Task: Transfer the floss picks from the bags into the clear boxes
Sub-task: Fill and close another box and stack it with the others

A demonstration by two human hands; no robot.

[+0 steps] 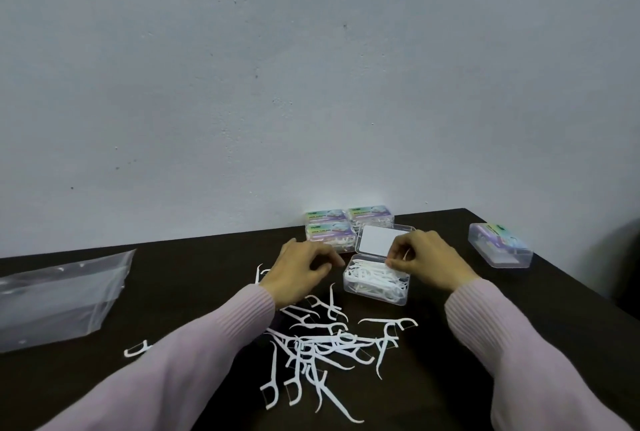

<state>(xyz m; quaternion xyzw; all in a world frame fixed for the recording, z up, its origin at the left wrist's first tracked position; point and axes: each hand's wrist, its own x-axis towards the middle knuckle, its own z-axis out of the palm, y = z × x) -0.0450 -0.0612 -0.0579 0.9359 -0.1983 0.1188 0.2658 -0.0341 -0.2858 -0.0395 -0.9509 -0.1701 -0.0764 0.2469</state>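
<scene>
Currently R hand (431, 259) fingers curled, pinching edge of open clear box (375, 283) w/ floss picks at frame center; L hand (301, 269) loosely curled beside it, grip unclear; loose floss picks (322, 344) lower center.

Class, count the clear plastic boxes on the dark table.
5: three closed labelled boxes by the wall, an open box between the hands, another closed box far right.
</scene>
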